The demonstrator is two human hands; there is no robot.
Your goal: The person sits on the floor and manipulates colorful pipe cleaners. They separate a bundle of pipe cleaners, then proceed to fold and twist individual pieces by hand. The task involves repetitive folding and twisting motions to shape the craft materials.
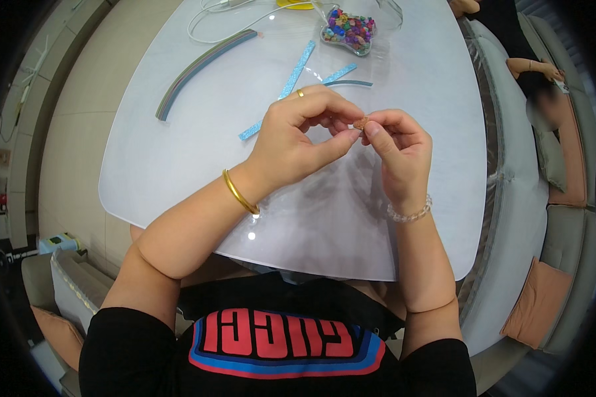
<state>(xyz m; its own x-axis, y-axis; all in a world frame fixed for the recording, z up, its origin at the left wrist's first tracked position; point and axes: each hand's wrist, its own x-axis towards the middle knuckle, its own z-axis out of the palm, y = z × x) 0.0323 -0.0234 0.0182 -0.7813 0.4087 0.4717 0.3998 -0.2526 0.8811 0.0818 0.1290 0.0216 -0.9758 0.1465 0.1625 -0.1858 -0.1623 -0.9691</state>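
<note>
Between the fingertips of both hands is a small glittery copper-coloured folded piece. My left hand, with a ring and a gold bangle at the wrist, pinches its left side. From the right, my right hand grips it between thumb and forefinger, a clear bead bracelet on that wrist. Blue glitter strips lie beyond and partly under my left hand, with a shorter blue glitter strip and a thin curved strip close by. A clear star-like container holds many small multicoloured folded pieces.
A curved stack of paper strips lies at the left of the white table. A white cable and a yellow round object are at the far edge. Another person is on the sofa at the right.
</note>
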